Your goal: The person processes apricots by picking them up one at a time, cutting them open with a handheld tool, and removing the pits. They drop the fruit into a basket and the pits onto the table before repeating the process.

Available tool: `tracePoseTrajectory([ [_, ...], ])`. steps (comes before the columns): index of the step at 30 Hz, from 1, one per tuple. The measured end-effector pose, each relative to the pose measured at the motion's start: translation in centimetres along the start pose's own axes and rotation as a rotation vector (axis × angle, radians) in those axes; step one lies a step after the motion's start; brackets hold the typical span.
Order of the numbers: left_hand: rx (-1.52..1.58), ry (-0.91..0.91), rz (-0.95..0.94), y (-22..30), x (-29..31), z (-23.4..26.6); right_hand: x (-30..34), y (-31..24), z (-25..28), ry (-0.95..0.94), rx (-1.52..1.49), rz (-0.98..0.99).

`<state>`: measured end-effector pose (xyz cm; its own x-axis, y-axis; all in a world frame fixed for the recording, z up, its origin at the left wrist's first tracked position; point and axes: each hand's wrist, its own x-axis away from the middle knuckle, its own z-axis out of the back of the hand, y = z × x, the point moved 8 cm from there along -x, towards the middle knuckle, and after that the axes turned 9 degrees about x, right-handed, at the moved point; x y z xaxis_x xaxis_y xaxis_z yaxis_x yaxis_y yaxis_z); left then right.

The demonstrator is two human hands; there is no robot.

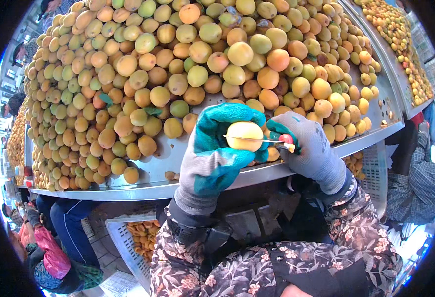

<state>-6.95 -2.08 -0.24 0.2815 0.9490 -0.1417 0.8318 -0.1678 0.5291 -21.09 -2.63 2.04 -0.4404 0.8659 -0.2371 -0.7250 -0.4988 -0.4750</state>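
Note:
In the middle, at the near edge of the metal table (150, 192), my left hand (215, 153) wears a grey glove with a teal coating. Its fingers wrap round a pale yellow apricot (245, 129). My right hand (309, 148), gloved alike, grips a small knife (286, 140) with a red handle. The thin blade lies level across the apricot's middle, against its skin or in a cut; I cannot tell which. A small pale orange bit sits by the handle. Beyond both hands rises a big heap of apricots (170, 84), yellow, orange and some greenish.
Below the table at left stands a white crate (123, 242) of orange apricot pieces; another white crate (373, 173) is at right. A second apricot-covered table (400, 79) lies far right. People sit at both sides, one in dark blue trousers (74, 222). Few leaves lie among the fruit.

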Motion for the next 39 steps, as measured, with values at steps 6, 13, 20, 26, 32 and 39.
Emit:
tracePoseTrajectory([
  [6, -0.611, 0.006, -0.069, 0.5, -0.4, 0.4, 0.1, 0.4, 0.2, 0.049, 0.076, -0.012],
  [13, -0.064, 0.068, 0.025, 0.0, -0.1, 0.5, 0.5, 0.7, -0.1, 0.005, -0.032, -0.019],
  [20, -0.273, 0.07, -0.021, 0.6, -0.2, 0.1, 0.7, 0.8, 0.5, -0.036, -0.045, -0.073],
  [26, -0.388, 0.105, -0.041, -0.4, -0.5, -0.1, 1.0, 0.9, 1.2, -0.021, 0.09, -0.082],
  [32, -0.055, 0.066, 0.004, -2.9, -0.5, 1.1, 1.4, 1.0, 1.1, -0.005, 0.06, -0.087],
  [39, -1.145, -0.132, -0.276, -1.2, -0.4, -2.4, 1.1, 1.3, 0.8, -0.038, 0.044, -0.124],
])
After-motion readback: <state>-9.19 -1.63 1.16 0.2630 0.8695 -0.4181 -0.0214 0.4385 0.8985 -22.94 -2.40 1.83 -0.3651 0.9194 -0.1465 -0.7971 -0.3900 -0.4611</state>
